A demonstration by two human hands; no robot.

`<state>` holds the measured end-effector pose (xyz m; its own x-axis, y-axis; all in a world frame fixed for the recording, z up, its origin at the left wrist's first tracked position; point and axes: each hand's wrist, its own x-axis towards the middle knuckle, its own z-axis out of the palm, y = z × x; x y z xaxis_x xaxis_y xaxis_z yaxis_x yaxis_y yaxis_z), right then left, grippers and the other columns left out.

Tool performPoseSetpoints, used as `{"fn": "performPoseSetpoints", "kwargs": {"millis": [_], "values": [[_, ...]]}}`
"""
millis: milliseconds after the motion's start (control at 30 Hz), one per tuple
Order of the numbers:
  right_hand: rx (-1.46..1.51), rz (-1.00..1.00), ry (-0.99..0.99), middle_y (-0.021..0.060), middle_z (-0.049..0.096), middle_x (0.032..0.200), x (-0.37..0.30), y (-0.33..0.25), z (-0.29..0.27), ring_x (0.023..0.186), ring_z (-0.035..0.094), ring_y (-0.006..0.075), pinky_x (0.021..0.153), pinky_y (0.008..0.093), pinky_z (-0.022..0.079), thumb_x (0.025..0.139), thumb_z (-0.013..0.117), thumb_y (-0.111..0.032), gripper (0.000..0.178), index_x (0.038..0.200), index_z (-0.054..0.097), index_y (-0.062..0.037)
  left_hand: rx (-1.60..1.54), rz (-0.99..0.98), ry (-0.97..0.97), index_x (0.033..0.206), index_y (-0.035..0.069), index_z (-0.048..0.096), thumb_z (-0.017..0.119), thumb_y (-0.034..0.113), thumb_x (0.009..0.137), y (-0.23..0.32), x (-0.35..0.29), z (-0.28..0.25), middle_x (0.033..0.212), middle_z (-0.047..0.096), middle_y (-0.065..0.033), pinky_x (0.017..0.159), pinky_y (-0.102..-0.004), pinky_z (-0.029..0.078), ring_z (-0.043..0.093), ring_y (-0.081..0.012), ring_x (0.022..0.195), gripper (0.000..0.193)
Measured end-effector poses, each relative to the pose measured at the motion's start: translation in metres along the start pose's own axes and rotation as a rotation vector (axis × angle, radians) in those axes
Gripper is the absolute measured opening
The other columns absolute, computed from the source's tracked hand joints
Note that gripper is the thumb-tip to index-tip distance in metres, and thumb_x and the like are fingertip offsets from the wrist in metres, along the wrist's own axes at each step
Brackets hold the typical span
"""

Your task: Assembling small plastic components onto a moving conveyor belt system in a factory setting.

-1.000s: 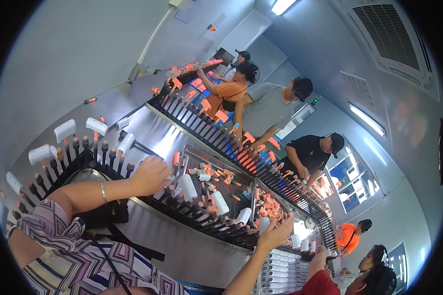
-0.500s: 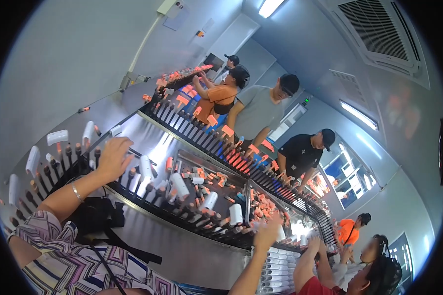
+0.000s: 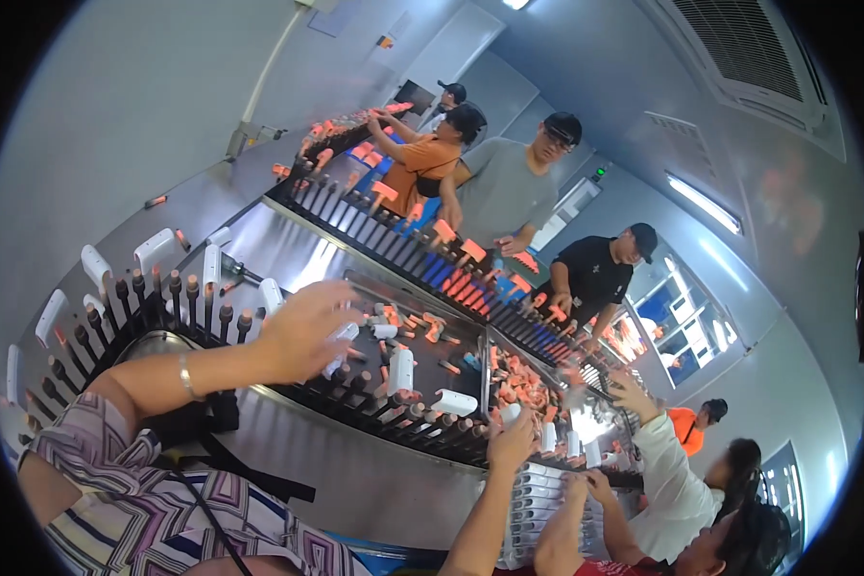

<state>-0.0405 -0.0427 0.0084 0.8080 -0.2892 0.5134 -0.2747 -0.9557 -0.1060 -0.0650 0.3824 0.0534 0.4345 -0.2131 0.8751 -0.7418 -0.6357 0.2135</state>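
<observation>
My left hand (image 3: pixel 300 334), with a bracelet on its wrist and a patterned sleeve, reaches over the near row of upright dark rods. Its fingers are stretched out and partly blurred. White elongated plastic shells stand and lie on the rods; one white shell (image 3: pixel 400 372) is just right of this hand, and another shows partly under its fingers. My right hand (image 3: pixel 513 444) is at the near edge of the line, in the middle right. Its fingers are closed around a small white plastic part (image 3: pixel 511 414), which shows only at the top.
Loose orange parts (image 3: pixel 523 384) lie in a metal tray inside the looped line. White ribbed trays (image 3: pixel 538 514) are stacked beside my right arm. A co-worker's hands (image 3: pixel 586 483) work close by at right. Other people (image 3: pixel 523 182) stand along the far row, which carries orange pieces.
My left hand has moved right, from the left rods to the shells nearer the middle. My right hand has shifted slightly left and up. The view has tilted a little.
</observation>
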Motion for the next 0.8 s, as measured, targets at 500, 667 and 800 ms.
{"fn": "performPoseSetpoints", "kwargs": {"millis": [500, 667, 800], "values": [[0.129, -0.092, 0.275, 0.0196, 0.049, 0.136, -0.028, -0.074, -0.047, 0.123, 0.047, 0.0369, 0.100, 0.0487, 0.036, 0.083, 0.071, -0.027, 0.071, 0.141, 0.039, -0.0026, 0.172, -0.063, -0.354, 0.106, 0.004, 0.058, 0.072, 0.042, 0.077, 0.022, -0.018, 0.120, 0.093, 0.058, -0.0095, 0.075, -0.0407, 0.046, 0.056, -0.0267, 0.088, 0.051], [-0.047, -0.007, -0.081, 0.0205, 0.051, 0.135, -0.028, -0.052, -0.025, 0.122, 0.051, 0.0368, 0.104, 0.0475, 0.035, 0.080, 0.074, -0.026, 0.078, 0.142, 0.035, 0.0009, 0.177, -0.048, -0.296, 0.100, 0.006, 0.058, 0.071, 0.040, 0.077, 0.000, -0.030, 0.092, 0.089, 0.055, -0.0079, 0.068, -0.0389, 0.046, 0.056, -0.0252, 0.086, 0.043], [0.025, -0.226, -0.118, 0.0183, 0.053, 0.131, -0.040, -0.048, -0.005, 0.113, 0.057, 0.0365, 0.103, 0.0540, 0.035, 0.082, 0.070, -0.034, 0.077, 0.144, 0.035, -0.0041, 0.214, -0.070, -0.295, 0.091, 0.006, 0.056, 0.072, 0.039, 0.076, -0.014, -0.047, 0.062, 0.084, 0.055, -0.0086, 0.066, -0.0400, 0.047, 0.057, -0.0266, 0.082, 0.039]]}}
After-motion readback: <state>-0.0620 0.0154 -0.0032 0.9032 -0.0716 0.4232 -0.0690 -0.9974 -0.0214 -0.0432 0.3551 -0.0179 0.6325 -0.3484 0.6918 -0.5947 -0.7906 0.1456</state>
